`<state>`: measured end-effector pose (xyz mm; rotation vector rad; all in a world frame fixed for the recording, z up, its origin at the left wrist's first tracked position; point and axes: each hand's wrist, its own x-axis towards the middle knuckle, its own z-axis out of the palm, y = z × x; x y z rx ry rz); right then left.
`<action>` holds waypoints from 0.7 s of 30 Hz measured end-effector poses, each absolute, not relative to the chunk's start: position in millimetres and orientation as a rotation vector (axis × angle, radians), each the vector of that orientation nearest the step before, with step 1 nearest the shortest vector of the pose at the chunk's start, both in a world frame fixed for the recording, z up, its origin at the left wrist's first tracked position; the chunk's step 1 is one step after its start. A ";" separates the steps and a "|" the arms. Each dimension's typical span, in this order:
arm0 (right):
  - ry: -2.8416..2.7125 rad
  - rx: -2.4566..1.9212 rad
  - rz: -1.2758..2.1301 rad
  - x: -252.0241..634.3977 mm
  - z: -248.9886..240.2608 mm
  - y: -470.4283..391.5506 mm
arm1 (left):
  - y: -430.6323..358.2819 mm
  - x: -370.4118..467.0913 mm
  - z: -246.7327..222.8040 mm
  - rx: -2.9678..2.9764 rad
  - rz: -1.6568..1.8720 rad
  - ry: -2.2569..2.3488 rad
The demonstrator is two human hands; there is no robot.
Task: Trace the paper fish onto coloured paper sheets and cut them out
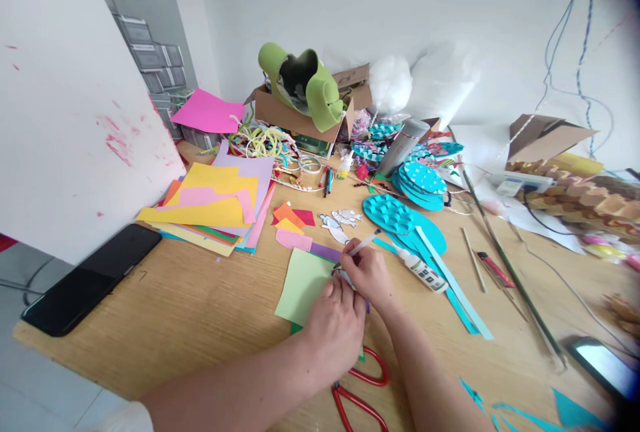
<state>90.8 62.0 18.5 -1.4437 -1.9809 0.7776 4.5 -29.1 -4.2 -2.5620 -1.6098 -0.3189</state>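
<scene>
In the head view, a small white piece (345, 278) is seen on the right part of a pale green sheet (300, 282), just beyond the fingertips of the left hand (337, 322). By the right hand (370, 275), a pen (367, 243) is held, its long axis slanted from the piece up and rightward. The left hand is laid low, fingers together; whether anything is pinched cannot be told. Red-handled scissors (385, 371) are left nearer the counter (200, 325) front; a glue bottle (423, 271) is seen rightward.
</scene>
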 end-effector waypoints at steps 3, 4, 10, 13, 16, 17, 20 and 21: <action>-1.990 -1.450 0.747 91.0 16.8 62.6 | -29.0 4.2 -2.2 -2.586 -0.293 -1.619; -1.992 -1.449 0.746 91.0 15.9 62.8 | -28.9 4.1 -1.4 -2.592 -0.287 -1.622; -2.007 -1.453 0.741 90.6 13.2 63.1 | -29.1 3.1 0.2 -2.587 -0.288 -1.611; -2.025 -1.435 0.738 90.1 13.6 62.6 | -29.6 2.4 -0.2 -2.576 -0.290 -1.598; -2.038 -1.415 0.749 89.6 14.2 61.5 | -30.1 2.4 -0.4 -2.560 -0.300 -1.590; -2.039 -1.411 0.753 89.4 14.4 61.1 | -30.2 2.6 -0.5 -2.555 -0.304 -1.588; -2.038 -1.411 0.765 89.0 15.0 59.8 | -30.5 3.0 -0.6 -2.550 -0.312 -1.584; -2.038 -1.413 0.770 88.8 15.2 59.5 | -30.4 3.0 -0.8 -2.551 -0.312 -1.583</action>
